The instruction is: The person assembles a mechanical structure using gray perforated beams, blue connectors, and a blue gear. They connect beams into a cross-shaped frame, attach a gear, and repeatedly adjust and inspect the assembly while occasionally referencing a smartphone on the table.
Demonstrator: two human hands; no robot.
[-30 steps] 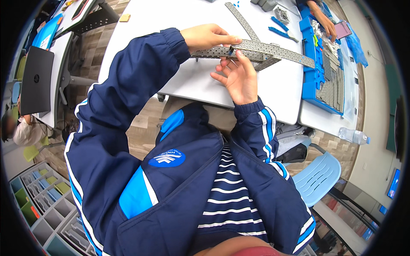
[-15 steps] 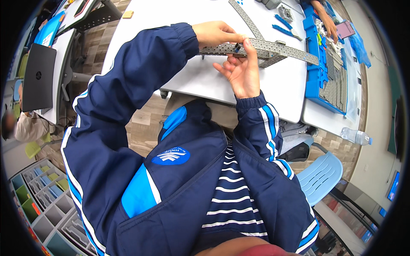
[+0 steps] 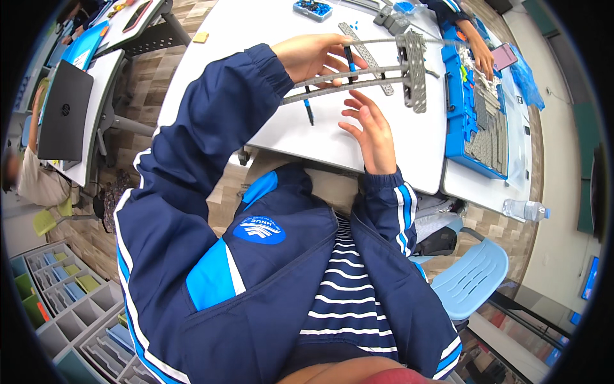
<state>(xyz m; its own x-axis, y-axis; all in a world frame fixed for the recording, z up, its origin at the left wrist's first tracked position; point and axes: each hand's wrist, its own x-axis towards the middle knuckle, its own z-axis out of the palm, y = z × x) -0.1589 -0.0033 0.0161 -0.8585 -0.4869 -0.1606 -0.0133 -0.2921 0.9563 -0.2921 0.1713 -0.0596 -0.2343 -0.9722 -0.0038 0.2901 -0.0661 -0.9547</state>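
Overhead, the left hand (image 3: pixel 313 56) was clamped on a grey perforated metal frame (image 3: pixel 384 67), holding it lifted above the white table (image 3: pixel 300 131). Just below, the right hand (image 3: pixel 371 131) hovered with fingers spread, holding nothing. A blue screwdriver (image 3: pixel 308 109) lay on the table beneath the frame.

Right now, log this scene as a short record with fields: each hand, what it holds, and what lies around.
left hand: lifted above the white table, gripping a grey perforated metal frame together with a blue-handled tool
right hand: open, fingers spread, just under the frame, holding nothing
beside: blue parts tray to the right, another person's hand above it
left side: closed laptop
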